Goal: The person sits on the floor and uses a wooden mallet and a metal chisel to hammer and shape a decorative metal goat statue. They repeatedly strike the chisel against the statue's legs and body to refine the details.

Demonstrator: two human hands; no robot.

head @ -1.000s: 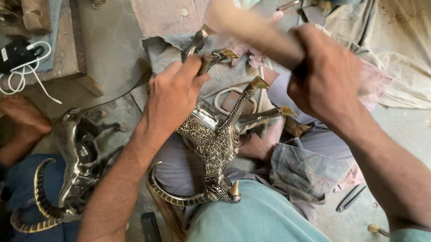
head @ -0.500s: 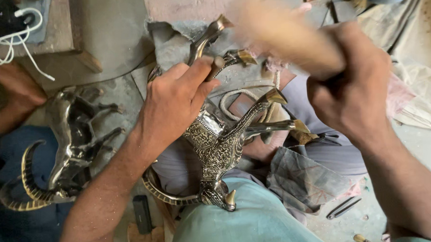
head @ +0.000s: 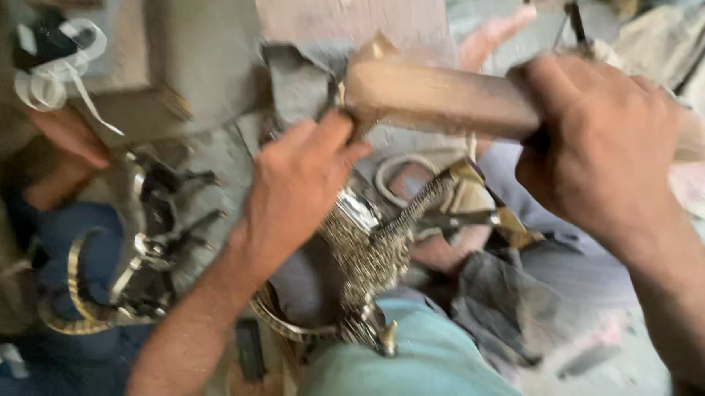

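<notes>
Gripping one wooden mallet [head: 443, 101] in right hand [head: 600, 142], left hand [head: 297, 184] clasping one of two brass figures [head: 370, 252].

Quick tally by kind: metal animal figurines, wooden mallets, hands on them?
Metal animal figurines: 2, one under the left hand at the middle, one lying at the left
Wooden mallets: 1, gripped in the right hand, head blurred
Hands: 2
Total: 5

We see our left hand [head: 293, 188] and right hand [head: 601, 146] bare, with no gloves, rings or watch. Both forearms are uncovered, no sleeves showing. Light teal cloth [head: 397, 360] covers our knee below.
</notes>
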